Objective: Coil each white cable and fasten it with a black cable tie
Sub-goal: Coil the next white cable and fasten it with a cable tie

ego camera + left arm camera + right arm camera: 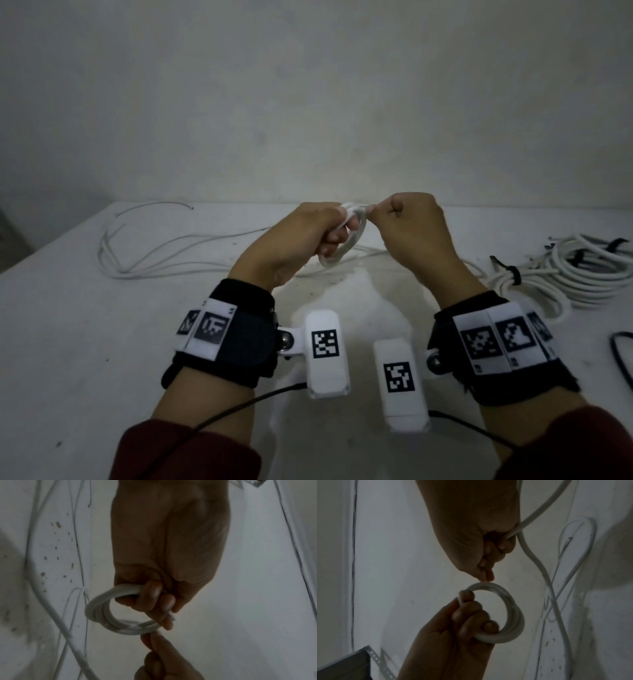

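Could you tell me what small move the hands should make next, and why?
Probably lay another turn: the left hand grips a small coil, the right hand pinches the cable feeding it, and much loose cable lies uncoiled on the table.

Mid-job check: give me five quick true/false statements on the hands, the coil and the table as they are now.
1. The left hand grips a small coil of white cable. True.
2. The right hand is open and idle. False: it holds the cable and pinches it at the coil.
3. A black tie already fastens the held coil. False: none shows on it.
4. Loose cable lies on the table. True.
5. Tied bundles lie at the far left. False: they lie at the right.
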